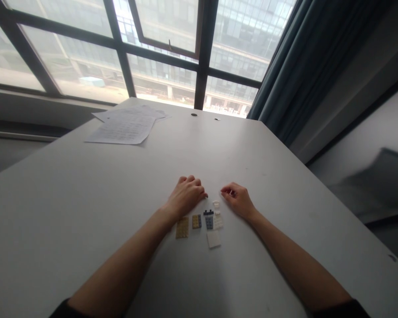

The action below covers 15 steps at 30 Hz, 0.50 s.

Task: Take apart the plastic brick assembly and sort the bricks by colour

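My left hand (pixel 187 194) rests on the white table with its fingers curled; a tiny dark bit shows at its fingertips, too small to name. To the right, my right hand (pixel 237 197) has its fingers bent together, and what they hold, if anything, is hidden. Between and below the hands lie small building pieces: a tan plate (pixel 182 228), a tan and grey block (pixel 197 221), a black piece (pixel 208 212), a blue-grey piece (pixel 209 222), a white studded piece (pixel 218 221), a small white curved piece (pixel 216 204) and a smooth white square (pixel 213 239).
Printed papers (pixel 122 128) lie at the table's far left. The white table (pixel 86 198) reaches toward a dark-framed window (pixel 202 66). Two small round fittings sit near its far edge. A blue curtain (pixel 298 66) hangs at the right.
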{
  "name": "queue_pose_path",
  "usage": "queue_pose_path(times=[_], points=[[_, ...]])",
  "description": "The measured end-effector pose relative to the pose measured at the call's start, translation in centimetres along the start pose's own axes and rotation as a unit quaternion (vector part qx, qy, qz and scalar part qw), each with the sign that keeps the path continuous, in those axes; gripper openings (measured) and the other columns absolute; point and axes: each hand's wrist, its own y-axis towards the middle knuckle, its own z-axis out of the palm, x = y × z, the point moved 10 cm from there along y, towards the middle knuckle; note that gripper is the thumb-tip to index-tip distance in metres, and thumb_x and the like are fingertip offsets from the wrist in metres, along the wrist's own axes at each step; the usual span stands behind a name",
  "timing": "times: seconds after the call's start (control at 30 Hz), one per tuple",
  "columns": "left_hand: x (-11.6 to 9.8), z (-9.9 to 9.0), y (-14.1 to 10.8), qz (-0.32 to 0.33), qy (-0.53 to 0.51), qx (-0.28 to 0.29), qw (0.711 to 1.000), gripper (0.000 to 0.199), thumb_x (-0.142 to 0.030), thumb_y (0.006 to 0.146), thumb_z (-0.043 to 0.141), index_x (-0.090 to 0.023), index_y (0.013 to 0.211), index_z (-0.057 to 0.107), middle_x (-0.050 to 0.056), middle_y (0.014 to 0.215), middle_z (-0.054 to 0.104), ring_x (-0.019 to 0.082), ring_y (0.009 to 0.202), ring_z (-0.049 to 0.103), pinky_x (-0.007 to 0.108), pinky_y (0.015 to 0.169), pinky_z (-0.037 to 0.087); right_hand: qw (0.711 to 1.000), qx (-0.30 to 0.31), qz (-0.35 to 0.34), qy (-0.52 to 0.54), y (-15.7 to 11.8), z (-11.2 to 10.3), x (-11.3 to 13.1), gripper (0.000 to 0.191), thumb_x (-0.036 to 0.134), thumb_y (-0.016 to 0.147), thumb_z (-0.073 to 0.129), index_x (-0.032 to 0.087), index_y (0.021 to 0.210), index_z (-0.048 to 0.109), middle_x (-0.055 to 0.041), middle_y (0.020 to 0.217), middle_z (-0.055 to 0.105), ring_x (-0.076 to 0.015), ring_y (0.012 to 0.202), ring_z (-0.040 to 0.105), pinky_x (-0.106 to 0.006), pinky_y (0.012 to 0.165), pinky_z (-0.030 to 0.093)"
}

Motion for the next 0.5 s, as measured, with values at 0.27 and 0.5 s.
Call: queue_pose_path(times=[0.27,0.5], points=[[1.0,-0.3,-0.3,-0.046,-0.008,-0.011,0.999,0.029,-0.034,0.089,0.049,-0.020,0.075,0.070,0.008,0.089,0.067,0.023,0.090,0.054,0.040,0.084,0.036,1.000,0.001,-0.005,-0.009,-0.1,0.0,0.2,0.008,0.019,0.081,0.059,0.019,0.081,0.067,-0.0017,0.078,0.064,-0.0123,0.067,0.056,-0.025,0.065,0.046],[2.1,-0.6,-1.0,-0.058,-0.041,-0.037,0.997,0.027,-0.029,0.090,0.044,-0.023,0.086,0.070,0.006,0.095,0.069,0.023,0.092,0.055,0.041,0.086,0.037,1.000,0.003,-0.004,-0.008,-0.1,0.1,0.1,0.008,0.019,0.081,0.059,0.019,0.081,0.068,-0.0011,0.076,0.063,-0.0116,0.066,0.055,-0.024,0.065,0.045]])
